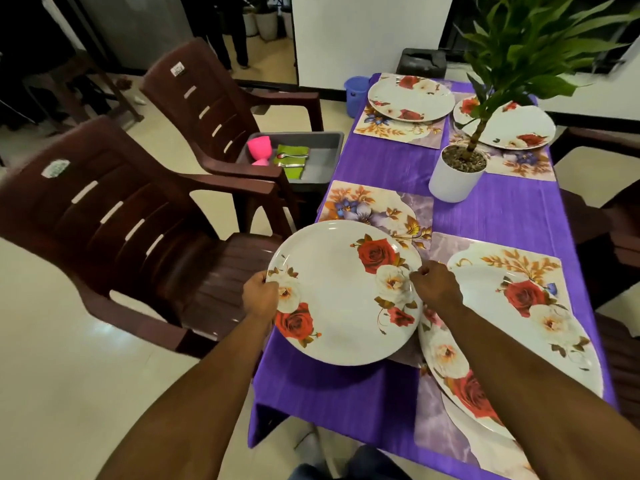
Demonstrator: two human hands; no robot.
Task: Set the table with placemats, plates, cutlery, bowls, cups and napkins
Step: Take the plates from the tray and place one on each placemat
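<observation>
A white plate (pixel 343 292) with red roses sits between the two hands at the near left edge of the table (pixel 381 393), overlapping the near end of a flowered placemat (pixel 377 209). The left hand (pixel 259 294) grips its left rim and the right hand (pixel 436 284) pinches its right rim. Just to the right lies another plate (pixel 519 317) on its own placemat; a potted plant (pixel 457 171) stands farther back, and a grey tub (pixel 322 150) rests on a brown chair (pixel 221 109) to the far left.

plate (pixel 346 296): gripped at opposite rims, between left hand (pixel 259 294) and right hand (pixel 437 285)
placemat (pixel 377 209): just beyond both hands
</observation>
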